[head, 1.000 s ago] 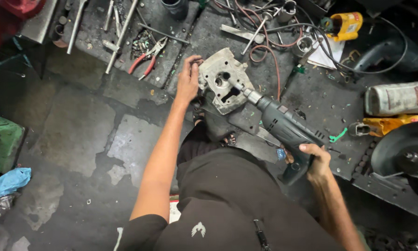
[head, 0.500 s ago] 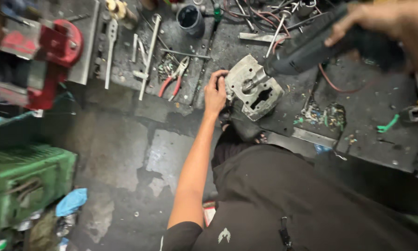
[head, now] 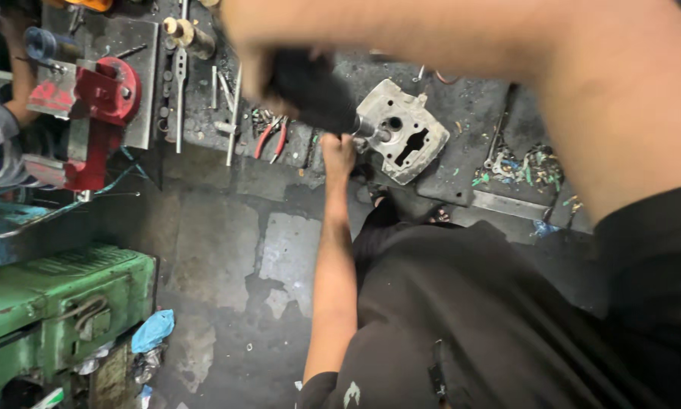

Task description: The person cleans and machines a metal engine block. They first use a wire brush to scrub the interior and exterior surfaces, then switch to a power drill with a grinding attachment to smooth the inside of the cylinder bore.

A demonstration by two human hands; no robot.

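Here, left hand [head: 339,151] fingers against the grey metal casting's [head: 402,140] edge, grip hidden.

One head-worn view looks steeply down past the person's own body onto the dark bench [head: 461,113] and the floor [head: 227,250]. The right arm, raised close to the lens, blurs across the top; the left hand [head: 337,151] lies farther off.
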